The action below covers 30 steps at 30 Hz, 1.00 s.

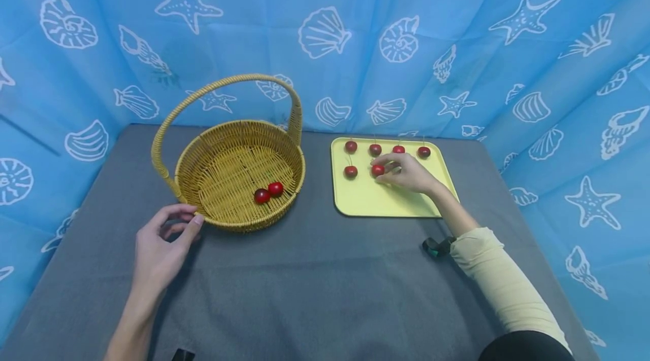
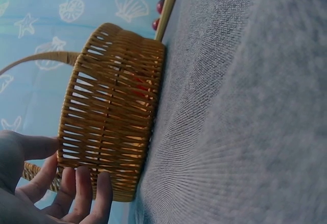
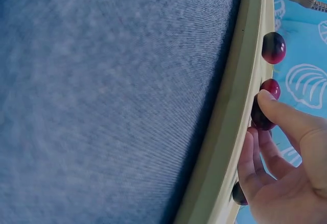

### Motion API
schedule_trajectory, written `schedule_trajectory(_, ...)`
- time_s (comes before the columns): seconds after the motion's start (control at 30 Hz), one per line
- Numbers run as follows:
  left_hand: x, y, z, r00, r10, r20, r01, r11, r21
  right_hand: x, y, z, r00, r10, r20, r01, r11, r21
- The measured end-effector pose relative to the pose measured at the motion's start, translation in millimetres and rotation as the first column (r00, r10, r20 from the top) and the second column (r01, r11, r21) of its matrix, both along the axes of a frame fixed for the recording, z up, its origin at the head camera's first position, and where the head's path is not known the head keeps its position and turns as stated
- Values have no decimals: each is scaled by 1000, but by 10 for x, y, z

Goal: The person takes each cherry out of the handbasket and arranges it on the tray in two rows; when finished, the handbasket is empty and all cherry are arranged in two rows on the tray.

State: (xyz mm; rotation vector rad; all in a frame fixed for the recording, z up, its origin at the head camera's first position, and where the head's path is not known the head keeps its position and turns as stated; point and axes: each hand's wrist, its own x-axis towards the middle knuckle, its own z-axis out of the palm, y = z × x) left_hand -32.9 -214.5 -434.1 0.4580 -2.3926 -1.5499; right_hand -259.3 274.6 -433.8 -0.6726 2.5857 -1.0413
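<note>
A yellow wicker basket (image 1: 238, 225) with a tall arched handle stands on the left, and two red cherries (image 1: 262, 196) lie inside it. My left hand (image 1: 165, 242) pinches the basket's near-left rim; in the left wrist view its thumb and fingers meet at the woven wall (image 2: 110, 106). On the right, my right hand (image 1: 406, 174) pinches a cherry (image 1: 378, 170) over a pale yellow tray (image 1: 376, 203). The right wrist view shows thumb and fingers around that dark red cherry (image 3: 261, 114). Several other stemmed cherries (image 1: 351, 171) sit on the tray.
A grey cloth (image 1: 304, 282) covers the table. Blue curtains (image 1: 355, 56) with white shell prints hang behind and at the sides. A small dark object (image 1: 435, 247) lies beside the right forearm, below the tray.
</note>
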Motion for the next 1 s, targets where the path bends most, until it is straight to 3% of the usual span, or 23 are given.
schedule_trajectory(0.53,13,32,25,1000,15,25,-15,1000,-23,-1,93,45,999,39,31,-40,999,23)
schedule_trajectory(0.83,12,17,24,1000,-2,19,2,1000,-8,52,106,227,1000,17,21,-17,1000,-1)
schedule_trajectory(1.0,16,19,19,1000,-7,7,7,1000,-12,81,-18,327,999,44,16,-44,998,-40)
